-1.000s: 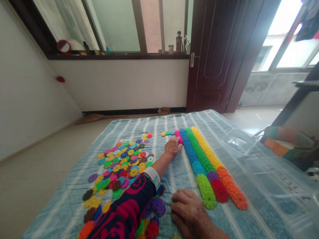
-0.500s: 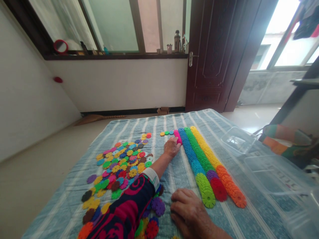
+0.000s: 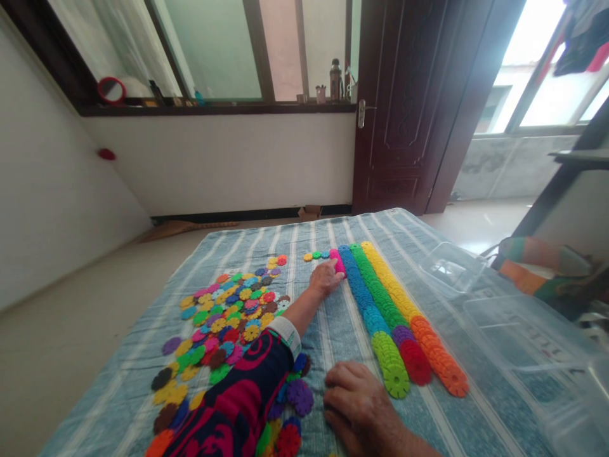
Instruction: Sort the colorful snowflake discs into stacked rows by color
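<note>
My left hand [image 3: 326,279] reaches out over the cloth to the near end of a short row of pink plastic snowflake discs [image 3: 339,265]. Its fingers are closed at a pink disc, and the fingertips are partly hidden. Closer to me, my right hand [image 3: 359,403] lies on the cloth, fingers loosely bent and apart, with nothing visible in it. Beside the pink row run long overlapping rows of blue discs [image 3: 360,285], green discs [image 3: 375,282] and yellow discs [image 3: 387,279]. Lime discs [image 3: 396,379], red discs [image 3: 415,363] and orange discs [image 3: 451,376] form their near ends.
A loose pile of mixed-colour discs [image 3: 233,308] spreads to the left, partly under my left sleeve. Yellow, green and blue single discs [image 3: 316,255] line up beyond my left hand. Clear plastic boxes [image 3: 451,270] stand at right on the striped cloth [image 3: 157,381].
The whole view has shifted slightly. My left hand stays at the pink row, its fingers a little nearer the row's end. My right hand rests in the same place.
</note>
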### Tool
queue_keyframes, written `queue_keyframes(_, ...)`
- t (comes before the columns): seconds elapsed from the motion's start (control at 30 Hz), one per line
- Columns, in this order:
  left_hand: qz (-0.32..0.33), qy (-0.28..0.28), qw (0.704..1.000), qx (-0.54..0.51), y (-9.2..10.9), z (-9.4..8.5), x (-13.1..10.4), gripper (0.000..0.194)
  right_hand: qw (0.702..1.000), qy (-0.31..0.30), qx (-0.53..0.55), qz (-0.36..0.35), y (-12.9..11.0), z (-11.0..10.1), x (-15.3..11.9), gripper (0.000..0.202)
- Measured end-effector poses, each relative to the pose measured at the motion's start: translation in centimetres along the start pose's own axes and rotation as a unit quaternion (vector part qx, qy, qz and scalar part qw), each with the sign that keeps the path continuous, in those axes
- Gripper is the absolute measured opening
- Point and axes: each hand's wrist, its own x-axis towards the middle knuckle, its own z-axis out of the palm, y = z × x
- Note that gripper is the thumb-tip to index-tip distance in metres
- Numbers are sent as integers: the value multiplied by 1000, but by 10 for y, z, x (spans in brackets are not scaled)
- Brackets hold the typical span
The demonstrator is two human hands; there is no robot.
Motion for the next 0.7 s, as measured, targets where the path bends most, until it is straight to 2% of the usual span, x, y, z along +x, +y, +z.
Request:
queue_keyframes(0.53,-6,-10,1000,-7,4,-2,1,37,1000,-10,-4,13,-3,-3,1,11)
queue_keyframes(0.7,-13,0,1000,-21,-3,-12,-5,40,1000,-16,-5,13,-4,-4,1,12)
